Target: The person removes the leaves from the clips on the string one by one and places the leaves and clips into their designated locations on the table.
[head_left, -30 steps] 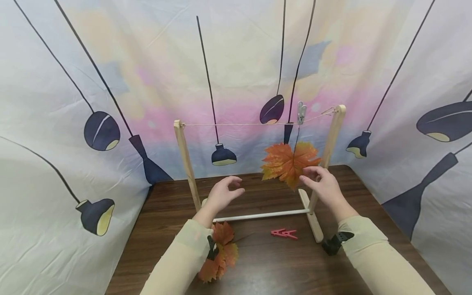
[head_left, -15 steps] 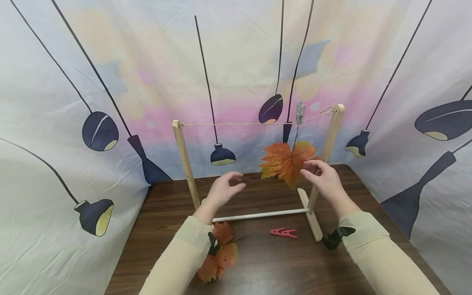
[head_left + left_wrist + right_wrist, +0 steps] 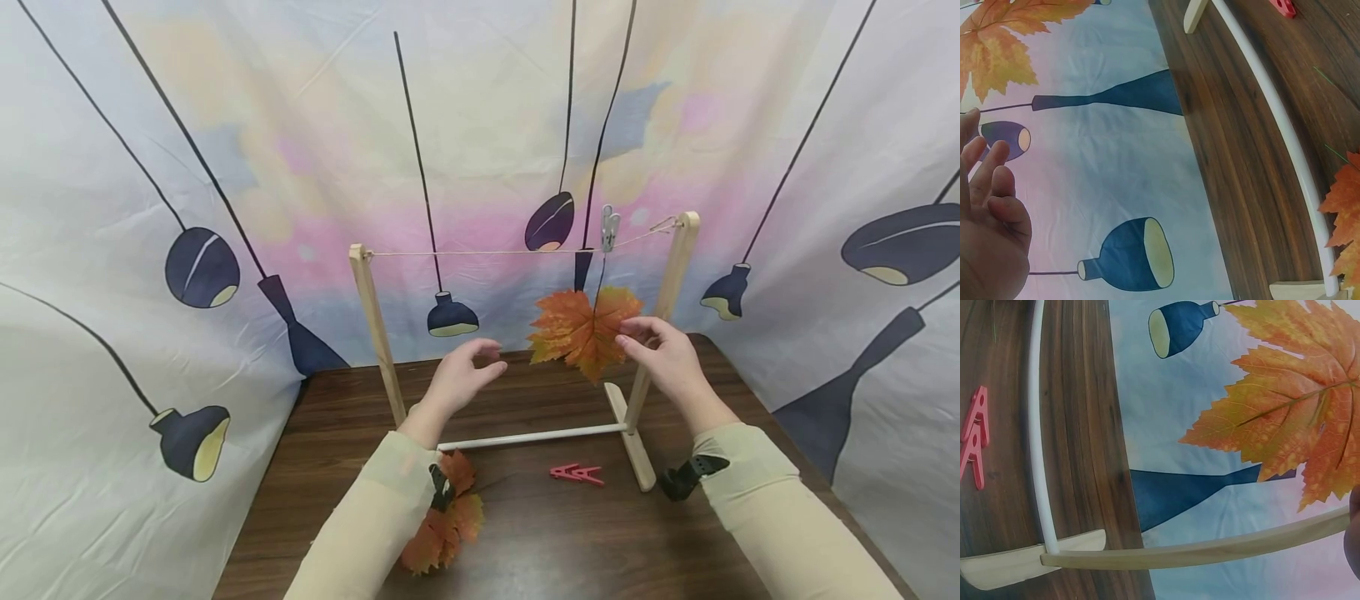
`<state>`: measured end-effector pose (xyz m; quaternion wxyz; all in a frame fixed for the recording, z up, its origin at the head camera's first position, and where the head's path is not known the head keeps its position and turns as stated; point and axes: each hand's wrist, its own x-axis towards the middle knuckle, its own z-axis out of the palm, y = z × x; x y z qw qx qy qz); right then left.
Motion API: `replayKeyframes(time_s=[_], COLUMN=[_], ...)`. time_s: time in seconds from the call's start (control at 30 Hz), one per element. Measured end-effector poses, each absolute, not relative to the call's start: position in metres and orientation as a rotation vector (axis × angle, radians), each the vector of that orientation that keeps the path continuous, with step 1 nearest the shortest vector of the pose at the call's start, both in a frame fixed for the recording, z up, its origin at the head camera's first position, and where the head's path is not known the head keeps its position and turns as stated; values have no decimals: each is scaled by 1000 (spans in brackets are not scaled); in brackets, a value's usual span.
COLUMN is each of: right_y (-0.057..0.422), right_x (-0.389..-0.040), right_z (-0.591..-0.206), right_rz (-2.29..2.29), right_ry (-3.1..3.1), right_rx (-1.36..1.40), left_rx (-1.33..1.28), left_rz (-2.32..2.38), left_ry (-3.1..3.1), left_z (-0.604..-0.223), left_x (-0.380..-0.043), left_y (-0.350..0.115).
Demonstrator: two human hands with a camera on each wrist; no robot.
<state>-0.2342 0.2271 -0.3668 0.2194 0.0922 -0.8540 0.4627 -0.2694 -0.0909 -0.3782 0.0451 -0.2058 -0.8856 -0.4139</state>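
orange leaf (image 3: 573, 325) hangs from the peg (image 3: 610, 229) in the head view, likely borne by it alone; left hand (image 3: 459, 379), loosely curved, has edged nearer; right hand (image 3: 670, 358), fingertips narrowly parted, is at its edge. left wrist: fingers hold nothing. right wrist: contact unclear.

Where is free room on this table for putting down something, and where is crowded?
Bare tabletop lies in front of the red clothespins, between the leaf pile and right sleeve; another patch lies between the white bar and backdrop. Crowded: front left, where the left sleeve partly hides that pile.
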Motion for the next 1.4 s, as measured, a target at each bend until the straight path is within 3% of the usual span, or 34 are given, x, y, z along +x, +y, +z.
replayKeyframes(time_s=[1.4], right_y=[229], right_x=[-235], right_z=[-338], right_rz=[1320], right_ry=[-2281], right_rx=[258], left_rx=[-668], left_rz=[-1295], left_ry=[-2639], left_z=[-359], left_x=[-273], left_y=[-81])
